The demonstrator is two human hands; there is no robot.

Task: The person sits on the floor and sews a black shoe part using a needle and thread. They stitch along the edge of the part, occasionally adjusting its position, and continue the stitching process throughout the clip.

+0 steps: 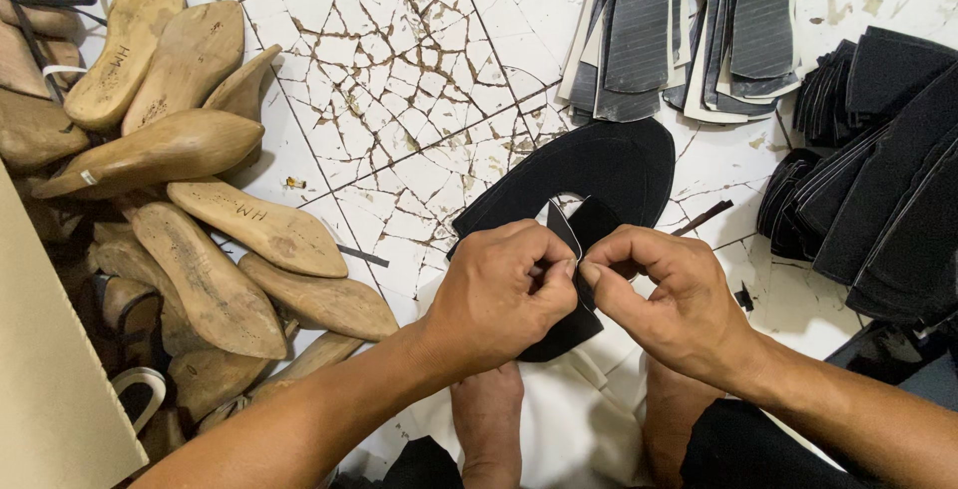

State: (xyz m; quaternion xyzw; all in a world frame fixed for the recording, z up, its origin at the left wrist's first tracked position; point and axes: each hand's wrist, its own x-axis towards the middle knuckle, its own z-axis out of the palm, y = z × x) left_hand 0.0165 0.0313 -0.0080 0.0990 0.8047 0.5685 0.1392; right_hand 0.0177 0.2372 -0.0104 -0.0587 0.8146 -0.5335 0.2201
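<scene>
A black curved shoe upper piece (599, 165) lies over the cracked white tile floor (419, 80). My left hand (499, 294) and my right hand (664, 299) meet at its near end, both pinching the two black ends of the piece together between thumbs and fingertips. One end shows a thin pale edge. The part under my hands is hidden. Below my wrists my bare feet rest on a white sheet (569, 429).
A heap of wooden shoe lasts (210, 230) fills the left side. Grey striped cut pieces with white edges (689, 30) lie stacked at the top. Stacks of black cut pieces (878, 180) crowd the right. A tan board (50, 369) sits at the lower left.
</scene>
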